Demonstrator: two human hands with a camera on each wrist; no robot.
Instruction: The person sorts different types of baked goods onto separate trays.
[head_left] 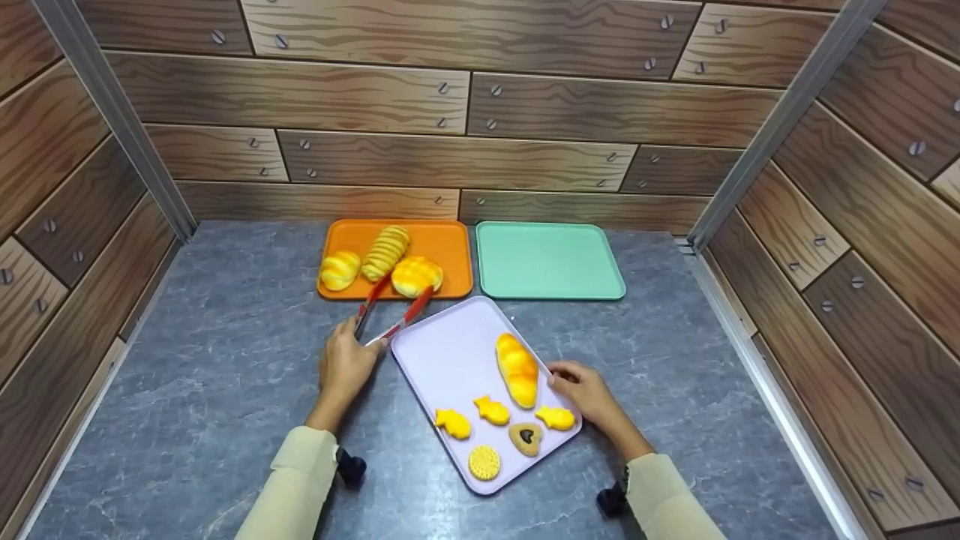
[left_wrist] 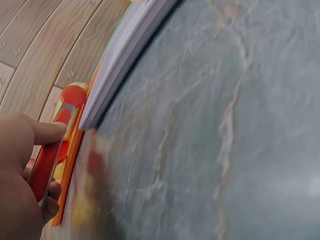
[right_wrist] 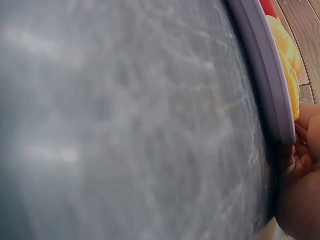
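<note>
My left hand (head_left: 349, 364) grips a pair of red-tipped tongs (head_left: 405, 319). The tips are spread apart at the near side of a round bun (head_left: 417, 277) on the orange tray (head_left: 450, 244); contact is hard to tell. Beside the bun lie a ridged long roll (head_left: 386, 253) and a smaller roll (head_left: 340, 271). My right hand (head_left: 589, 394) holds the right edge of a lavender tray (head_left: 442, 352), turned at an angle. That tray carries a long bread (head_left: 517, 370), several fish-shaped pieces (head_left: 492, 410), a heart-shaped cookie (head_left: 526, 439) and a round cookie (head_left: 484, 463).
A mint green tray (head_left: 551, 260) stands right of the orange one, near the back wall. Wood-patterned panels (head_left: 465, 105) enclose the grey marbled table (head_left: 225, 360) at the back and both sides. The lavender tray's far corner lies close to both back trays.
</note>
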